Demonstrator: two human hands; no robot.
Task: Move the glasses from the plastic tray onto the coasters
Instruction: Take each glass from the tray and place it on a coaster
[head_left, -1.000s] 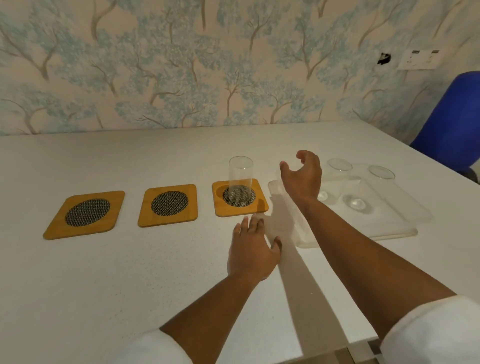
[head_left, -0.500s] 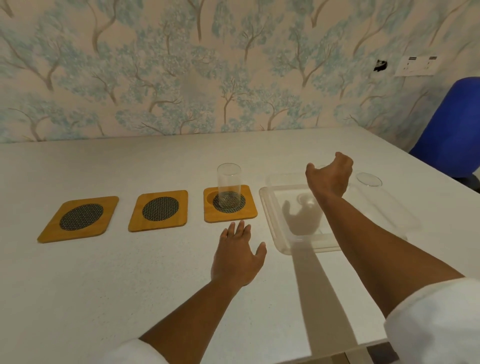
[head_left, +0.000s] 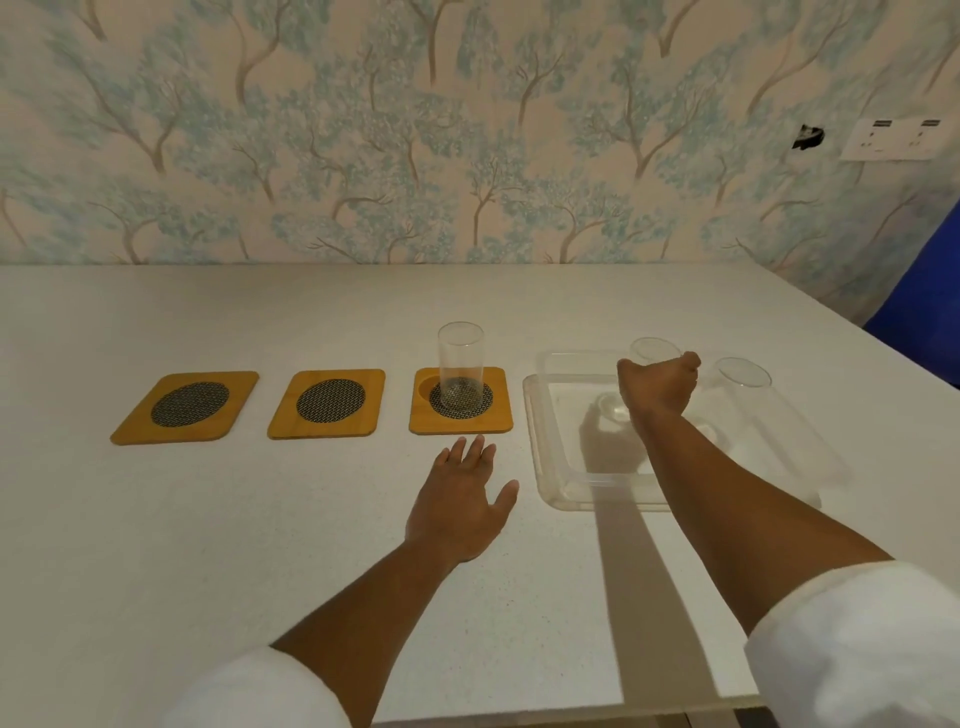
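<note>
Three wooden coasters with dark mesh centres lie in a row: the left coaster (head_left: 185, 406), the middle coaster (head_left: 328, 402) and the right coaster (head_left: 461, 401). A clear glass (head_left: 461, 364) stands upright on the right coaster. The clear plastic tray (head_left: 558, 467) sits to the right of them. Inside it my right hand (head_left: 658, 384) is wrapped around a glass (head_left: 653, 349), whose rim shows above my fingers. Another glass (head_left: 743, 376) stands in the tray just right of that hand. My left hand (head_left: 462, 504) rests flat on the table below the right coaster, fingers spread.
The white table (head_left: 208, 545) ends at a near edge at the bottom right. A wallpapered wall runs along the back. A blue chair (head_left: 924, 291) stands past the table's right side, and a wall socket plate (head_left: 888, 139) is above it.
My right hand moved from beside the placed glass into the tray and closed around the nearer glass there. My left hand stayed flat on the table.
</note>
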